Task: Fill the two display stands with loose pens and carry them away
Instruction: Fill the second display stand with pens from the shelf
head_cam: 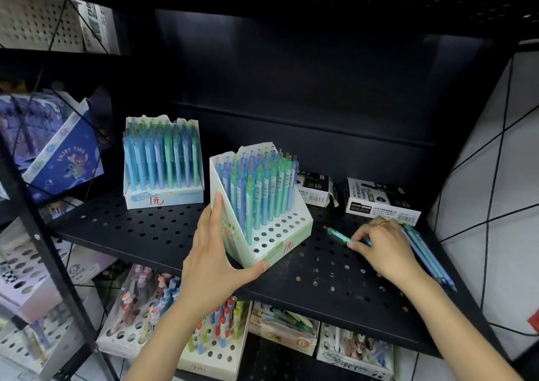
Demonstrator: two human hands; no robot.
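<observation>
Two white cardboard display stands sit on a black perforated shelf (145,234). The back stand (163,196) at the left looks full of blue and green pens. The front stand (280,234) is turned at an angle, packed with pens at the back, with several bare holes in its front rows. My left hand (213,246) grips this stand's left side and front corner. My right hand (382,246) pinches a teal pen (338,234) lying on the shelf to the stand's right. Several loose blue and green pens (423,249) lie behind my right hand.
Two black-and-white marker boxes (382,199) (315,188) stand at the back right of the shelf. A blue cartoon-printed box (64,158) sits on the neighbouring rack at left. Below the shelf are more pen stands and trays (210,345). A white tiled wall (495,176) closes the right.
</observation>
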